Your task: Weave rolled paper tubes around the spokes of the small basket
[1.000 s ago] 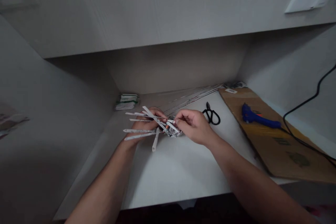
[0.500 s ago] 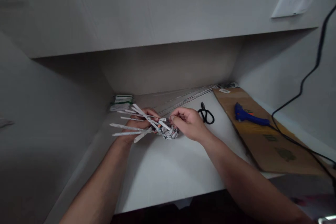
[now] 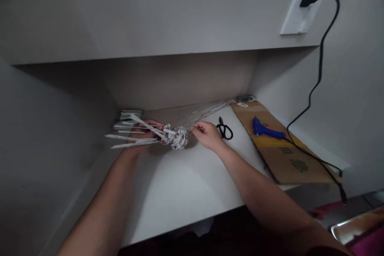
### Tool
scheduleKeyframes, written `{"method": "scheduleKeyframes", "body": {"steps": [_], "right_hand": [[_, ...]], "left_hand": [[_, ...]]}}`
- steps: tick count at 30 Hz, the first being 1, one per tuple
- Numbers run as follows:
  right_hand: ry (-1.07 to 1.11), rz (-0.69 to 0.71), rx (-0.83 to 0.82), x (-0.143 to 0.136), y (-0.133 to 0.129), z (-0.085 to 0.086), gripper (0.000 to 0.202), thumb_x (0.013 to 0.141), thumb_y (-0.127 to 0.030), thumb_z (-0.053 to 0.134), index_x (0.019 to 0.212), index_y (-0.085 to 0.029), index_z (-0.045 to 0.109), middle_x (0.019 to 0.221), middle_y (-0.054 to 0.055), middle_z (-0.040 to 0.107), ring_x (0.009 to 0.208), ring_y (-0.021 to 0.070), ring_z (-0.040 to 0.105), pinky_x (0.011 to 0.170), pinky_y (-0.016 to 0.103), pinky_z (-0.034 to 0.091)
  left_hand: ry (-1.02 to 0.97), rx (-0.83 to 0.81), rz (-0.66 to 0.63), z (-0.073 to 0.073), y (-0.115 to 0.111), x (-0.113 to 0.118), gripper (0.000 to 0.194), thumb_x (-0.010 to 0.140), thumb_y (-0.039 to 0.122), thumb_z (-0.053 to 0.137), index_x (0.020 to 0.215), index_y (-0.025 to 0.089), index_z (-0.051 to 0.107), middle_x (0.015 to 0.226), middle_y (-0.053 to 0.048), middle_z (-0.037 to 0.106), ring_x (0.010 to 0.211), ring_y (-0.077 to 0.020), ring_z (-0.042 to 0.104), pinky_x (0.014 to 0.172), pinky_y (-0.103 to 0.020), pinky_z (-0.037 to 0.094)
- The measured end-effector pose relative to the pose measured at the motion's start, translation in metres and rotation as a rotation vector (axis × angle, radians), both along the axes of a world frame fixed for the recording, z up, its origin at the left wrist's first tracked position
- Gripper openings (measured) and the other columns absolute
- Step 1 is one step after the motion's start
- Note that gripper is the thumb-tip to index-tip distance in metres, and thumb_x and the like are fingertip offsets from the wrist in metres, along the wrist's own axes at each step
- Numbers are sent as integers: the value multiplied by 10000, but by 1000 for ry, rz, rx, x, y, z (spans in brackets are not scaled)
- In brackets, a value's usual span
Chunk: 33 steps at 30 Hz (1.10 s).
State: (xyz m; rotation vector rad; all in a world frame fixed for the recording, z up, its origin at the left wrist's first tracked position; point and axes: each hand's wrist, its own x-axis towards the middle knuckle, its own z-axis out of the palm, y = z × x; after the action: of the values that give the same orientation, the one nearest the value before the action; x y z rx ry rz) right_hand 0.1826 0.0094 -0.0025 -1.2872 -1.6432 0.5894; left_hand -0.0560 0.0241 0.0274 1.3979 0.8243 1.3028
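Note:
My left hand (image 3: 147, 130) grips a small woven piece of rolled newspaper tubes (image 3: 177, 137), its round braided end pointing right and several loose tube ends (image 3: 129, 138) fanning out to the left. My right hand (image 3: 207, 135) sits just right of the woven end, fingers pinched on a thin paper tube that runs back toward the bundle of long tubes (image 3: 210, 109) lying along the back of the white desk (image 3: 186, 192).
Black scissors (image 3: 224, 129) lie right of my right hand. A blue glue gun (image 3: 265, 129) rests on a cardboard sheet (image 3: 282, 156), its black cord (image 3: 315, 88) running up to a wall socket (image 3: 301, 10). A small packet (image 3: 127, 115) lies at the back left corner.
The view has swung right and down, revealing the socket. My left hand turned the woven piece so its round end shows, and my right hand drew away from it to the right.

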Motion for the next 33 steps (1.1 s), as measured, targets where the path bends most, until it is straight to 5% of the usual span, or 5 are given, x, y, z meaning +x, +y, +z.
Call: {"method": "scheduleKeyframes", "body": {"steps": [12,19,25,33], "right_hand": [[-239,-15,-8,0,9,-24,212,839,-342,543,807,-192,688,726,15,680,664,149,579,632,254,412],[-663,60,89,-30,25,-21,314,862,-265,574,1153,-188,663,1092,118,661,1038,241,519,933,335,365],[-755,16,90,-28,47,-22,192,884,-201,524,984,-179,687,992,113,631,961,233,505,883,319,370],[-773,45,119,-18,28,-19,182,898,-195,513,957,-192,685,980,92,641,999,227,502,873,309,392]], "left_hand": [[-291,87,392,7,23,-40,253,631,284,785,807,198,625,714,41,635,639,-94,578,544,-189,451],[-343,79,413,9,23,-38,290,593,307,800,783,183,619,694,29,628,599,-100,574,520,-203,430],[-342,70,350,13,18,-33,285,591,291,820,743,170,611,645,43,620,588,-94,571,524,-197,446],[-321,79,342,9,18,-28,228,605,281,797,727,172,638,642,32,632,573,-104,582,530,-219,473]]}}
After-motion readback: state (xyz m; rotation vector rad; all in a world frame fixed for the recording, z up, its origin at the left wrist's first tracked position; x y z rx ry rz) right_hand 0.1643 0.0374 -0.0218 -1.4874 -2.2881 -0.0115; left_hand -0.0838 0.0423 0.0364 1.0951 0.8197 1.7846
